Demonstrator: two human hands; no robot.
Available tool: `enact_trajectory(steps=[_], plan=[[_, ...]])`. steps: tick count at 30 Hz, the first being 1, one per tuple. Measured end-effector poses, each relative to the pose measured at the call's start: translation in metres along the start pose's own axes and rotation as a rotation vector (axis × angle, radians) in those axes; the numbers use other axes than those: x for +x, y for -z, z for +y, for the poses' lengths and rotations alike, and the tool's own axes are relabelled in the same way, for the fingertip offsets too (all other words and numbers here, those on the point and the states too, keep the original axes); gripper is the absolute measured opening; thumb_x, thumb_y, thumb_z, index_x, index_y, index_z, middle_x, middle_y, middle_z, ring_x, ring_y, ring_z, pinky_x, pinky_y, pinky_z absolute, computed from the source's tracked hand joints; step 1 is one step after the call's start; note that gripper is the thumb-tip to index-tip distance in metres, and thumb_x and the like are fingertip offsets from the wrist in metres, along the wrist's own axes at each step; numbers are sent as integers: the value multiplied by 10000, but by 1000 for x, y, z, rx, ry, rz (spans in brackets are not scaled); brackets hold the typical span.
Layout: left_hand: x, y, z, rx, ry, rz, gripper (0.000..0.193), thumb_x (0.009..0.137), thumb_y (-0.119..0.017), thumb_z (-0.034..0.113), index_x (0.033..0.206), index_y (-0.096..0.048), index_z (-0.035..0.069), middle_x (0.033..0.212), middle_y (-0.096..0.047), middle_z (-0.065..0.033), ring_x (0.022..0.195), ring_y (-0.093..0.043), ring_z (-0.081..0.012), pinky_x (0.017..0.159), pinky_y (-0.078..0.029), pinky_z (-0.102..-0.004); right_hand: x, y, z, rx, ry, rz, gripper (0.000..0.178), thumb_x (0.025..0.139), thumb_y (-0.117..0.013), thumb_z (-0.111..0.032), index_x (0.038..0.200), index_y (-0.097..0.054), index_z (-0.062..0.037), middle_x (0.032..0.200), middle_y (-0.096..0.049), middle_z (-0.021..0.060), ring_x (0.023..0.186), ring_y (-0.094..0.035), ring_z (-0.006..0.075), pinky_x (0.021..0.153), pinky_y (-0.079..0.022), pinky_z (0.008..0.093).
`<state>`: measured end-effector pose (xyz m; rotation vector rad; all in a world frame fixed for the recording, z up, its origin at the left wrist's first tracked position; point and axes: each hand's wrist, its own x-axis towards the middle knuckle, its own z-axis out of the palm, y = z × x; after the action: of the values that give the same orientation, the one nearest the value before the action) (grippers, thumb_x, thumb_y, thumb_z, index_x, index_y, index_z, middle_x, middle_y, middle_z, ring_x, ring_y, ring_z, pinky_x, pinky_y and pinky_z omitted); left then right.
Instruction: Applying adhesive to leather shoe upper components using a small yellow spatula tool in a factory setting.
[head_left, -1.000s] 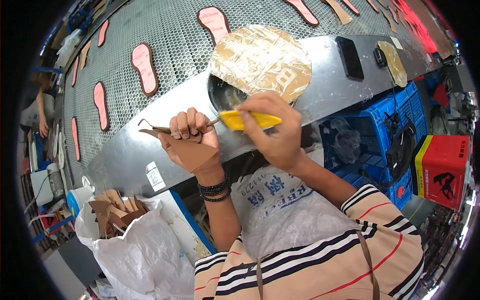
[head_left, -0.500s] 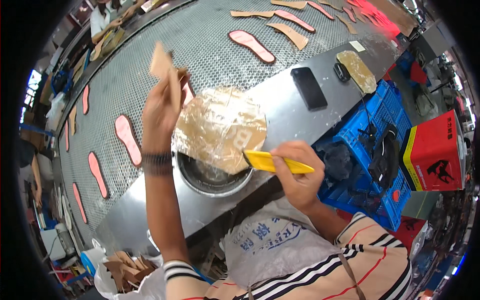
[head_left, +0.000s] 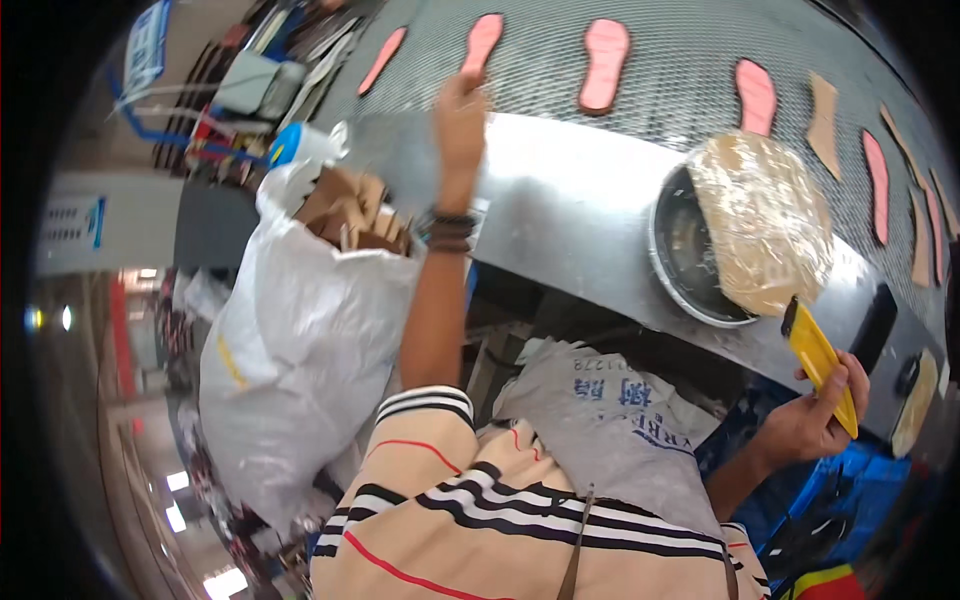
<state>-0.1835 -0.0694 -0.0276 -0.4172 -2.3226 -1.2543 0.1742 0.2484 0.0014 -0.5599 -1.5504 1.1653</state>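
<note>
A round metal bowl [head_left: 668,235] rests on the sheet-metal counter [head_left: 570,180], partly covered by a cardboard disc [head_left: 765,220] wrapped in crinkled, glossy film; the contents in the uncovered part are indistinct. At left, a thin white plastic bag [head_left: 290,320] contains brown offcuts [head_left: 350,205], flat and angular, rising to its mouth. A blue plastic crate [head_left: 830,520] lies below the counter's edge at right.

The right grip [head_left: 803,427] is closed around the handle of a yellow brush [head_left: 822,360], held near the disc's closer edge. The brush's long axis is oblique: its dark bristle end points forward and left, its handle end back toward the wearer's right.

The left grip [head_left: 462,125] is at the near end of a pink insole [head_left: 485,38] on the wire mesh [head_left: 545,60]; whether it pinches the piece cannot be told. The dark-edged insole is waisted, its long axis running away from the wearer.
</note>
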Motion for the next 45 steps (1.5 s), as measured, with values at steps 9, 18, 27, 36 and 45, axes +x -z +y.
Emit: enact_trajectory(steps=[9, 18, 27, 36, 45], plan=[[-242, 299, 23, 453, 968, 122, 787, 1079, -353, 611, 1533, -428, -28, 1511, -510, -205, 1427, -452, -299, 1152, -349, -317, -13, -70, -11, 256, -9, -268, 131, 966, -612, -25, 1034, -689, 57, 1009, -652, 180, 826, -671, 225, 526, -585, 257], [-160, 240, 13, 573, 588, -538, 815, 858, -806, 278, 1510, -406, -2, 1349, -599, -232, 1245, -596, -360, 1036, -483, -416, -31, -102, -27, 216, 43, -310, 113, 941, -649, -28, 1021, -694, 38, 977, -655, 164, 890, -661, 226, 698, -594, 271], [-128, 206, 17, 813, 419, -417, 261, 907, -738, 281, 1053, -764, 67, 1047, -738, -129, 974, -690, -367, 863, -523, -448, -35, -75, -20, 152, -54, -217, 121, 950, -624, -45, 1013, -687, 37, 961, -644, 159, 797, -662, 223, 542, -590, 260], [-113, 53, 35, 1043, -23, -500, 350, 980, -617, 224, 1297, -648, 79, 1261, -654, -166, 1163, -595, -428, 855, -523, -500, 5, -49, 11, 68, 43, -296, 121, 943, -602, -37, 1006, -673, 40, 975, -618, 179, 764, -614, 206, 545, -518, 254], [-47, 94, 5, 435, 139, -1092, 585, 846, -676, 76, 1417, -547, 76, 1341, -573, -218, 1265, -529, -416, 1023, -449, -483, 56, -89, -55, 67, -139, -492, 113, 958, -602, -54, 1027, -651, 21, 993, -582, 166, 753, -596, 185, 496, -529, 269]])
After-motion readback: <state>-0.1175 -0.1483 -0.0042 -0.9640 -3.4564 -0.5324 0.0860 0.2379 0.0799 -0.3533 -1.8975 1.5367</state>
